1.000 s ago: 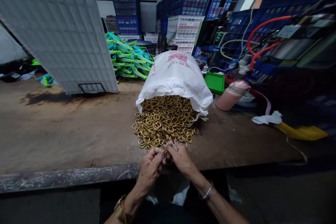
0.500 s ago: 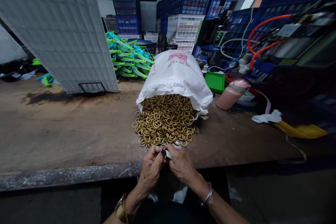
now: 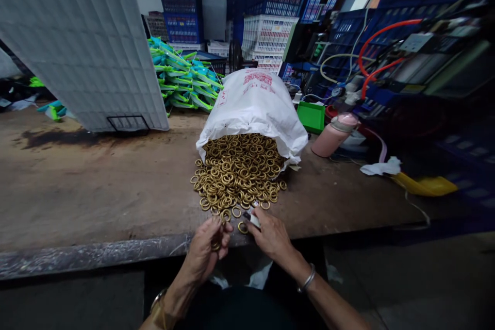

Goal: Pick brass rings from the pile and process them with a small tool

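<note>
L grip (image 3: 204,242) w/ gold rings (image 3: 215,245)

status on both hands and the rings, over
Left hand holding ring. Right hand holding black-tipped object. Ring pile at sack's mouth. Loose ring between hands.

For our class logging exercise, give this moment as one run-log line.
left hand: holds gold-coloured ring; right hand: grips small dark-tipped item; white sack: lying open on table; ring pile: at its mouth
</note>
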`<state>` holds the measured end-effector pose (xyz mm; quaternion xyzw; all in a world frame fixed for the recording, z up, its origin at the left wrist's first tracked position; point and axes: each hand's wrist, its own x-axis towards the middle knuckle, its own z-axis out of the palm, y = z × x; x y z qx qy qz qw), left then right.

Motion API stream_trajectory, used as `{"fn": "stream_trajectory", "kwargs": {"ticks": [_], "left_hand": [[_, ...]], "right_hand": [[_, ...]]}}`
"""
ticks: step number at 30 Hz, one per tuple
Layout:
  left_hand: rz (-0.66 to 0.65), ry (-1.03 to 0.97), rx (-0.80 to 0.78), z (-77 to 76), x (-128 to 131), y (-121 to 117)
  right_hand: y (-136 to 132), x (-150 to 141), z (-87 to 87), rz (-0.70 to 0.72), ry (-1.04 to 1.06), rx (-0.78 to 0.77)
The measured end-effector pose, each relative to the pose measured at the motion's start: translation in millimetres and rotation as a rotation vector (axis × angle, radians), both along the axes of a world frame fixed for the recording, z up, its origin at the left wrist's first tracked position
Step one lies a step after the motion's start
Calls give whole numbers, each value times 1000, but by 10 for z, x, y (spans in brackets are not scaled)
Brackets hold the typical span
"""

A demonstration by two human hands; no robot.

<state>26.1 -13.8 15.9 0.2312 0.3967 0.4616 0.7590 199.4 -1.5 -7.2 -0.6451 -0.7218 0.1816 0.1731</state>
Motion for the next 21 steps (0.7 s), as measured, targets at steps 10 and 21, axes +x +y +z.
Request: {"fn": "stream_trajectory", "kwargs": {"ticks": [10, 21], "left_hand": [[-28, -239, -127, -158, -114, -42], [-11, -209, -90, -40, -17, 7]], "right_hand": [[-101, -137, -107, -17, -80, 13], [97, -221, 115, -102, 823, -337]]}}
